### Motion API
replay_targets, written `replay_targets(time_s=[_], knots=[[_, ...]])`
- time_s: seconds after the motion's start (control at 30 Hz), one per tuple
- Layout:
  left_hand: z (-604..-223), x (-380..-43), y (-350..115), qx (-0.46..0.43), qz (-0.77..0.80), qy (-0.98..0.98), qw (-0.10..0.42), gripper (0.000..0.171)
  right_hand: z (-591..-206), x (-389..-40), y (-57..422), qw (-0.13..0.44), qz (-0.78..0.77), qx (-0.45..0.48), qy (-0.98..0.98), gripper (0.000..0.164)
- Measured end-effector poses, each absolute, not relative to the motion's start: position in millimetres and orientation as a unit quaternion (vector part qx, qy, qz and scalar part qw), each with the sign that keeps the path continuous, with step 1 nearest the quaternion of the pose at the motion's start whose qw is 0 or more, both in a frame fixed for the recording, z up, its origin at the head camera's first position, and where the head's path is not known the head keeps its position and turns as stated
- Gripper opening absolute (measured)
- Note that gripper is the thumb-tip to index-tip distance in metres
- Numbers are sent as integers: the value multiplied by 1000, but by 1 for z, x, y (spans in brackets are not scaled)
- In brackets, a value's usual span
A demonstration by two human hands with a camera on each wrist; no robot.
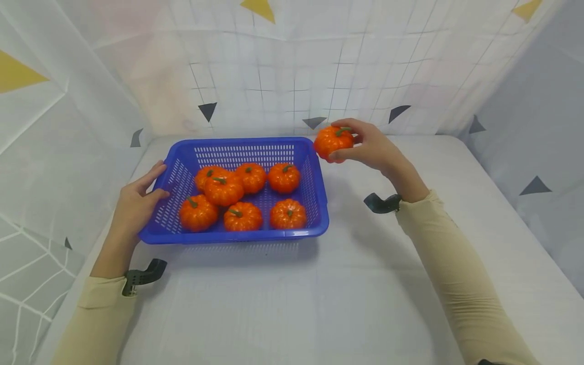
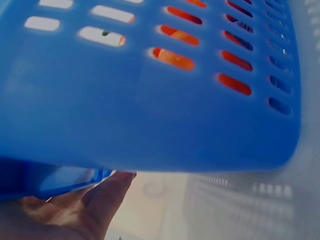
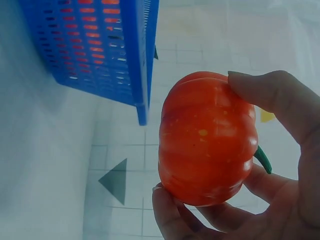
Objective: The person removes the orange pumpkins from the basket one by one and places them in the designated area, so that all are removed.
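My right hand (image 1: 371, 147) holds a small orange pumpkin (image 1: 334, 143) with a green stem, up beside the right rim of the blue plastic basket (image 1: 237, 236). In the right wrist view, thumb and fingers (image 3: 167, 212) press the pumpkin (image 3: 207, 140) from opposite sides, and its stem points toward the palm. At the basket's left end, my left hand (image 1: 137, 203) grips the rim, thumb over the edge. Several more pumpkins lie in the basket, one (image 1: 223, 189) resting on top of others. The left wrist view shows the basket's slotted wall (image 2: 125, 110) close up.
The basket stands toward the back of a white-covered table (image 1: 255, 309). A pale grid-patterned cloth (image 1: 292, 66) with dark and yellow triangles hangs behind, and grey-white cloth borders both sides. A dark wrist mount (image 1: 383, 203) sticks out from each sleeve.
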State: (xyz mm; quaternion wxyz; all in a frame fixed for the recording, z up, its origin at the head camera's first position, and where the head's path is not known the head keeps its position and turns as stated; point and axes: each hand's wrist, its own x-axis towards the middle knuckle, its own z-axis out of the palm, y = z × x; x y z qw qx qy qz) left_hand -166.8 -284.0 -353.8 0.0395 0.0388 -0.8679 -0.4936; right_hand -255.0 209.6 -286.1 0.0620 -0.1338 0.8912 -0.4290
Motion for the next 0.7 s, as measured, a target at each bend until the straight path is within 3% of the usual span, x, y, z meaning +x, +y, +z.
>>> replay_targets(time_s=[0.7], knots=[[-356,-169,-285,38,-495,-867,45,59,-316,-273,228,55,-443,-65,892,74]])
